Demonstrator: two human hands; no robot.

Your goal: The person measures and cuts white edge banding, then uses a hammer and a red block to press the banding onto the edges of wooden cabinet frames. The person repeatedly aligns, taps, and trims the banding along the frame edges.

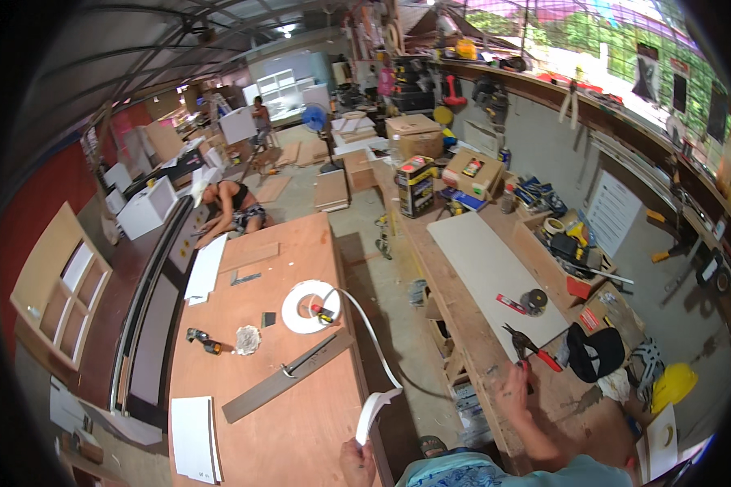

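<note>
My left hand grips a white flexible strip at the bottom, beside the plywood-topped table. The strip runs up to a white coil, with a small red-and-black tool lying on it. My right hand reaches over the right bench to red-handled cutters with black jaws; its fingers are at the nearer handle, but whether they grip it is unclear. A dark cap, a long pale board and a dark roll are about the cutters.
White sheets, a metal straight piece and a cordless tool lie on the table. A co-worker bends at its far left; another person is farther back. The bench holds boxes, cans and a yellow helmet.
</note>
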